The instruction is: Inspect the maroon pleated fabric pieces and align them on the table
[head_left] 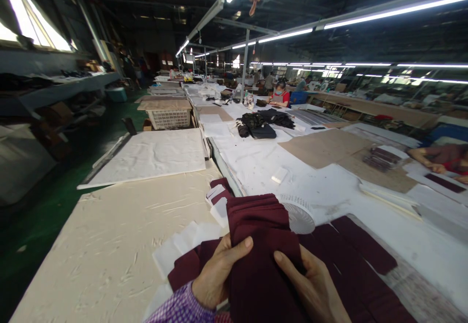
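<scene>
"Maroon cloth (265, 269) is filling both hands, isn't it? How are they holding it?"

"The left hand (218, 272) is curling partway closed round one edge, its thumb pressing on top. The right hand (314, 284) is gripping the opposite edge the same way, its fingers mostly hiding behind. That two-sided hold is probably keeping the loose layers from sliding apart."

"What's lying around them?"

"Beside and beyond the left hand, more maroon pieces (185, 268) are overlapping white sheets (181, 245); the sheets may be keeping batches separate. Past the right hand, flat maroon panels (360, 254) are spreading side by side, perhaps for easy picking up. Just beyond the held stack, a round white grille (298, 215), seemingly a fan's, is sitting on the white desk (244, 159)."

"And further left?"

"A cream-covered surface (106, 245) is stretching out from the left hand. Beyond it, a pale basket (170, 118) is standing with a flat brown board (164, 104) resting over its top."

"Who's over to the right?"

"A co-worker's arms (426, 159) are reaching over a maroon strip (444, 182). Farther ahead of the hands, dark garments (258, 125) are lying heaped, and behind them a person in red (280, 97) is bending over the work surface."
</scene>
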Demonstrator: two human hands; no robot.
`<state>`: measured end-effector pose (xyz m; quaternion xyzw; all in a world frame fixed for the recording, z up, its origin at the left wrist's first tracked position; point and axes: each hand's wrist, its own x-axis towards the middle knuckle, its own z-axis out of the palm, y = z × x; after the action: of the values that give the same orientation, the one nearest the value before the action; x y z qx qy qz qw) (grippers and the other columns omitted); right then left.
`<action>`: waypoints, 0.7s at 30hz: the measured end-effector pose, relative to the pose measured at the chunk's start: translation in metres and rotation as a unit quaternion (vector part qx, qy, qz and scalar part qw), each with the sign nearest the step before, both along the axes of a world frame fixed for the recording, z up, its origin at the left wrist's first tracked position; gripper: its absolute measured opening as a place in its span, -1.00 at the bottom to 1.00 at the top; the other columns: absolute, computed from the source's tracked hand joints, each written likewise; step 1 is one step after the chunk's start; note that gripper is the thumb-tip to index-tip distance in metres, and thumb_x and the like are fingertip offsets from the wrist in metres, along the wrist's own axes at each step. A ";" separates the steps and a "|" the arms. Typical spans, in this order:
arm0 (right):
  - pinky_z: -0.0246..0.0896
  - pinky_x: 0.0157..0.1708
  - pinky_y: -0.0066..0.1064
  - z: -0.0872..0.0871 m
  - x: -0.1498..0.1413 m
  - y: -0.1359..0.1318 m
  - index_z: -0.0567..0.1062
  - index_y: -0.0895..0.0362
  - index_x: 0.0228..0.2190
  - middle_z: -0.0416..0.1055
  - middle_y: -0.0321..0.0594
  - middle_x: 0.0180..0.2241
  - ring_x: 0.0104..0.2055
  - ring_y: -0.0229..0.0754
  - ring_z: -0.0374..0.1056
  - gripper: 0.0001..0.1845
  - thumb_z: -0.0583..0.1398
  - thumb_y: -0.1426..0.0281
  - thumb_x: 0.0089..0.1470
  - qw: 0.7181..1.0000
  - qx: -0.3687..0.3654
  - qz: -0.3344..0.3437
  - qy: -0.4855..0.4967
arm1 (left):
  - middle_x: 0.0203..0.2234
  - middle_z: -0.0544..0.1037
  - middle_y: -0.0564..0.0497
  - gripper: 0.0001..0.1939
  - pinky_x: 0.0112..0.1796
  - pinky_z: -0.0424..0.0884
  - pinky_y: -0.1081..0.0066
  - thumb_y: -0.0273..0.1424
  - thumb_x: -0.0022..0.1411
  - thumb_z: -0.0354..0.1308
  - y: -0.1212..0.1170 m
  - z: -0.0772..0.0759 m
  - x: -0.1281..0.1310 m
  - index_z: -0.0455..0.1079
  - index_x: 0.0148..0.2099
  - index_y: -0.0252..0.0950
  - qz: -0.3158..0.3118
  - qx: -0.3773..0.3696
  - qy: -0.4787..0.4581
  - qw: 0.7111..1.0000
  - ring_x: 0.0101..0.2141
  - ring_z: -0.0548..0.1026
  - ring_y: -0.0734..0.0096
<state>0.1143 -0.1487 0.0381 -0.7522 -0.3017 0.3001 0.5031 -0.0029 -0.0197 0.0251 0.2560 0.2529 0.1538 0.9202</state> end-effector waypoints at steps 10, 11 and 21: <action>0.40 -0.26 -0.40 -0.014 -0.005 0.000 0.56 0.17 -0.17 0.58 -0.14 -0.28 -0.25 -0.04 0.49 -0.55 0.19 0.08 0.08 0.998 0.022 -0.033 -0.057 | -0.30 0.65 -0.17 -0.50 -0.12 0.49 0.24 -0.35 -0.01 0.37 -0.001 0.004 -0.001 0.41 0.00 -0.38 0.021 -0.013 0.025 0.999 -0.23 0.60 0.11; 0.40 -0.26 -0.40 -0.015 -0.007 0.001 0.55 0.18 -0.17 0.58 -0.13 -0.28 -0.24 -0.03 0.49 -0.56 0.19 0.09 0.08 0.997 0.029 -0.040 -0.055 | -0.29 0.65 -0.17 -0.51 -0.11 0.49 0.24 -0.36 0.02 0.35 -0.001 0.004 -0.002 0.40 0.01 -0.39 0.022 -0.019 0.024 0.999 -0.22 0.60 0.10; 0.41 -0.32 -0.41 -0.014 -0.013 0.002 0.55 0.16 -0.21 0.57 -0.11 -0.29 -0.28 -0.05 0.48 -0.62 0.17 0.13 0.11 0.995 0.041 -0.046 -0.081 | -0.28 0.65 -0.14 -0.58 -0.07 0.47 0.23 -0.47 0.01 0.33 0.001 0.005 0.001 0.43 -0.04 -0.39 0.022 -0.020 0.050 0.998 -0.18 0.59 0.10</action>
<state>0.1015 -0.1463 0.0241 -0.7660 -0.3188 0.2020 0.5205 -0.0015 -0.0187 0.0302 0.2391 0.3074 0.1563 0.9077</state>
